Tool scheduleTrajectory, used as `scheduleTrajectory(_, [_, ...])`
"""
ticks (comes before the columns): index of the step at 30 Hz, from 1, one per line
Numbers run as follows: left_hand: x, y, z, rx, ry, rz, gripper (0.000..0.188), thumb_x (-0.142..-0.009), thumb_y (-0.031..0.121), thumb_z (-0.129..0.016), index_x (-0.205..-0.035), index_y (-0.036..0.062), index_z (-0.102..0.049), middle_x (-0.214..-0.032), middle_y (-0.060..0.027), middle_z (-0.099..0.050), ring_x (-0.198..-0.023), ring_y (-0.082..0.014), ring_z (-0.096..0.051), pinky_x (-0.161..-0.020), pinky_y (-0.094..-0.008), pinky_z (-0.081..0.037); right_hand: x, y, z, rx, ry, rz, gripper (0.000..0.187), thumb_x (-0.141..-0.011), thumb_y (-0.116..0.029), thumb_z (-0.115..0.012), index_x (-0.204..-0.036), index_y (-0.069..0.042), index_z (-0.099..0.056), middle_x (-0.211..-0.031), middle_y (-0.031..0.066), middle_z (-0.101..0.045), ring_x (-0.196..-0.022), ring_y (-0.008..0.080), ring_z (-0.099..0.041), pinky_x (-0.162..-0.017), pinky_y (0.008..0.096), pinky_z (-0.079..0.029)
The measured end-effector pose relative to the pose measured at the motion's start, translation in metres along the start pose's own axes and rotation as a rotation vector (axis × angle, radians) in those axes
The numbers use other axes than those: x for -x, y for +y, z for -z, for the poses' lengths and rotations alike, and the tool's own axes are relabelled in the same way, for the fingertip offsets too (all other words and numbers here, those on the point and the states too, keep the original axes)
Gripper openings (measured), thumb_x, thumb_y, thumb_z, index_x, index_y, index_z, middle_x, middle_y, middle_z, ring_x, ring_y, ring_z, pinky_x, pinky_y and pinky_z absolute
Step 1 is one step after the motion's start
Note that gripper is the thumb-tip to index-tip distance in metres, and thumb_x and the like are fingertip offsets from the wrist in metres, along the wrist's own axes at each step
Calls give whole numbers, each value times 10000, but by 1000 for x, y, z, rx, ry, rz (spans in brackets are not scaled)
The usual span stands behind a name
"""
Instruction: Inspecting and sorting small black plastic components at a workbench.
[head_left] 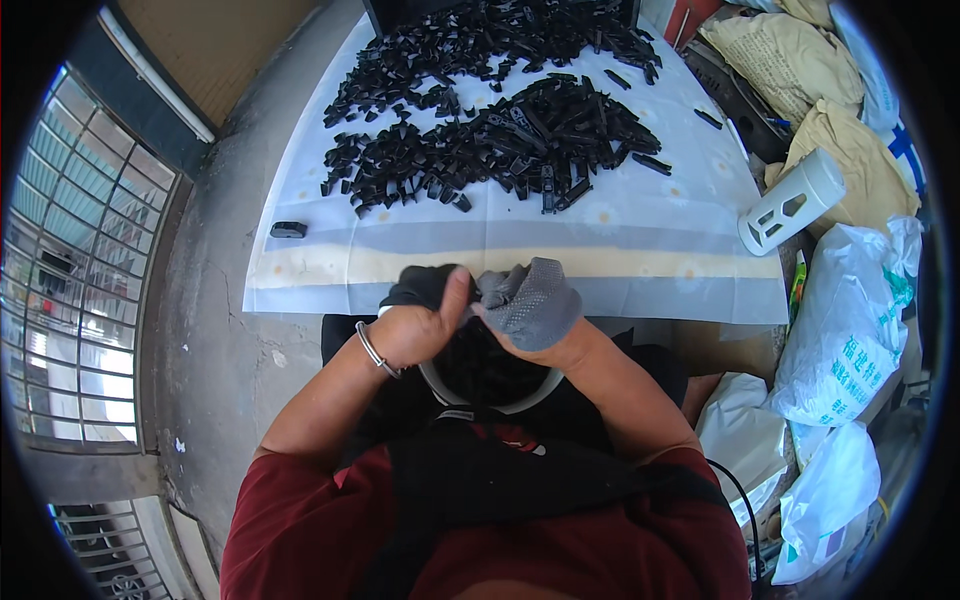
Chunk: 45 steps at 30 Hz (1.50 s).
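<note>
My left hand, in a partly dark glove with a bare thumb and a metal bangle at the wrist, is closed in front of the table's near edge. Against it, also closed, is my right hand in a grey dotted glove. The fingertips meet; whatever they hold between them is hidden. Just below the hands, in my lap, sits a light-rimmed bucket with dark contents. Beyond them, small black plastic pieces lie in a heap beside longer black plastic parts on the table.
A pale flowered cloth covers the table. One black piece lies apart at its left, and a white perforated cylinder leans at its right edge. White plastic bags and beige sacks crowd the right side. A barred window is at left.
</note>
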<state>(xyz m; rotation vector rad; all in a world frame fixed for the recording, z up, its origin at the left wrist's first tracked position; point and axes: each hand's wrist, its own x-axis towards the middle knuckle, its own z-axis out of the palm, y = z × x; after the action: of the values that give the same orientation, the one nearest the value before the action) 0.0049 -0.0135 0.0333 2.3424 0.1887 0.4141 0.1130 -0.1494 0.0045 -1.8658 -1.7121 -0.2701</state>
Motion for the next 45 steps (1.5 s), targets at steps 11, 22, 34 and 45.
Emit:
scheduleTrajectory(11, [-36,-40,7,-395,202,-11,308,-825,337,-512,-926,57,-594,-816,-159,-615,-712,-327,-592,-644,-395,-470,-18,42,20,-2,120,-458,234,-791,-243,-566,-941,-69,-614,-925,111,-609,-861,296,-561,-750,400,-443])
scheduleTrajectory(22, [-67,-62,-24,-631,209,-221,170,-760,140,-533,-914,98,-590,-861,-119,-597,-737,-287,-593,-625,-377,-473,-22,73,-6,274,143,-200,215,-751,-164,-574,-937,-61,-607,-908,128,-607,-843,299,-563,-738,404,-444])
scheduleTrajectory(34, [-15,-22,10,113,-121,171,460,-729,26,-624,-1159,25,-459,-786,-70,-612,-593,-86,-545,-527,-219,-449,-14,17,11,-170,-58,-69,279,-814,-273,-564,-987,-55,-591,-894,137,-586,-793,301,-537,-714,376,-431])
scheduleTrajectory(45, [2,-21,-4,502,-97,172,251,-810,122,-592,-1037,20,-565,-844,-56,-625,-701,-110,-552,-626,-246,-463,-13,12,9,-263,-78,-42,315,-786,-270,-607,-1011,-51,-582,-911,124,-600,-826,294,-557,-741,360,-428])
